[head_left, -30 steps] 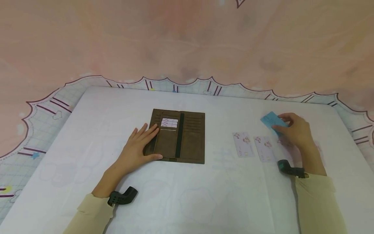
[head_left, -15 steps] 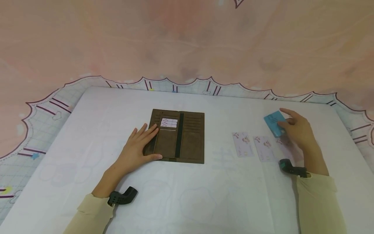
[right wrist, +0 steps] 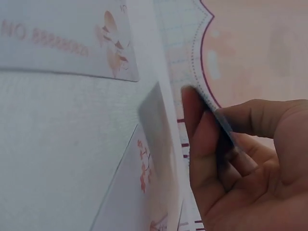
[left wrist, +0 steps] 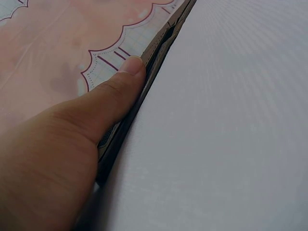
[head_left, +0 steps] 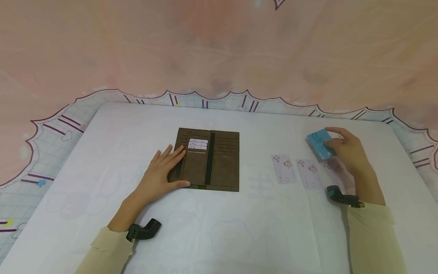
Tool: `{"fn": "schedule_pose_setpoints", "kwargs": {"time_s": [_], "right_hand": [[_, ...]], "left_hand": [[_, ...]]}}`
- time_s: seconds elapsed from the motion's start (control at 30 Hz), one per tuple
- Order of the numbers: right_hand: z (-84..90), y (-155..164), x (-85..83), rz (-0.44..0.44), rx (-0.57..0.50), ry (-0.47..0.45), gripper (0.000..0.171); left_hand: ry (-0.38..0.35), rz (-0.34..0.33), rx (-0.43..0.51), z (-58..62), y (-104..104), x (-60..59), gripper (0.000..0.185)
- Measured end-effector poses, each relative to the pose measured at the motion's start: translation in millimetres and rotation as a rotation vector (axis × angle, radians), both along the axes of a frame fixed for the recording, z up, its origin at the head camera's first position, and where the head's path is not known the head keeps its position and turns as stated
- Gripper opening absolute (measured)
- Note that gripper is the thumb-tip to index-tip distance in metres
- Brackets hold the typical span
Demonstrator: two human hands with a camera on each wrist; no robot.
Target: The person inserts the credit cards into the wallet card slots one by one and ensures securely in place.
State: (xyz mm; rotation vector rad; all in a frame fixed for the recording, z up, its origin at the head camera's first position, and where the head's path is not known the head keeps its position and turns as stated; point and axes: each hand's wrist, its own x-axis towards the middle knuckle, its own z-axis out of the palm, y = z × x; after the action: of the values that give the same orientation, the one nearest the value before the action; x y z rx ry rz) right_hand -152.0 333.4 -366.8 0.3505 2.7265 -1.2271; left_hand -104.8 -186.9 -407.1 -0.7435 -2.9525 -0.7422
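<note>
A brown wallet lies spread out flat, with several white printed cards tucked in the slots of its inner flap. My left hand rests on its left side, fingers spread and thumb along the near edge. Over on the right, my right hand pinches a blue card between thumb and fingers, above the table. In the right wrist view this card shows dark and nearly edge-on. Pale flower-printed cards lie in a row below and left of that hand, partly hidden by it.
Everything lies on a white-covered table, backed by a peach cloth with a scalloped border. In the right wrist view, a blurred grey card-like shape shows beside the flower-printed cards. A dark wrist camera is strapped to each wrist.
The right hand has turned the blue card from a flatter slant to a steeper one and shifted slightly, its index finger straightening out. The left hand and wallet stay put.
</note>
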Motion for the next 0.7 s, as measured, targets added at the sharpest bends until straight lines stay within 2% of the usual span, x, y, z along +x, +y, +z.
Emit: {"fn": "schedule_pose_setpoints", "kwargs": {"time_s": [0.43,0.7], "right_hand": [[-3.1,-0.3,0.4,0.012,-0.039,0.047,0.052],[-2.5,-3.8,-0.1,0.001,-0.074,0.019,0.052]], "left_hand": [[-0.013,0.006,-0.004,-0.1,-0.6,-0.2,0.094],[-0.014,0.007,-0.006,-0.1,-0.2,-0.2,0.094]]}}
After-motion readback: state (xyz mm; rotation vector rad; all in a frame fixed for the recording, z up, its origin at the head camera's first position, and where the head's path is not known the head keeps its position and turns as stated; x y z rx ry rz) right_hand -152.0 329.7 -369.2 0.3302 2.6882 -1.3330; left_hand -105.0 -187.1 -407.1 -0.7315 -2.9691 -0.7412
